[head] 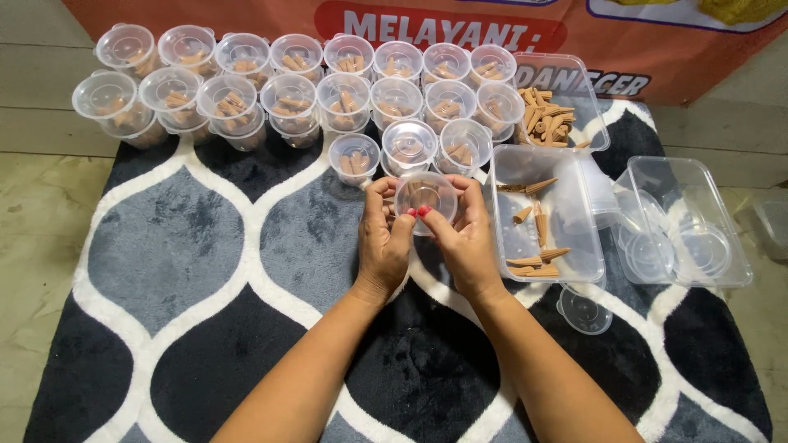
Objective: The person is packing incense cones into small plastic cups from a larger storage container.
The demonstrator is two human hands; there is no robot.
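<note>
Both of my hands hold one small clear plastic cup (425, 195) with a round lid, above the grey and black rug (189, 271). My left hand (382, 242) grips its left side, thumb on the lid's rim. My right hand (465, 238), with red nails, grips its right side. The cup appears to hold brown cone-shaped snacks, partly hidden by my fingers. Just beyond my hands stand several lidded cups (345, 94) filled with the same snacks, in rows.
A clear rectangular tub (574, 246) with a few brown cones lies right of my hands. Another tub (550, 111) behind it holds more cones. A tub of loose lids (681, 226) sits far right. One empty cup (584, 311) lies near the front.
</note>
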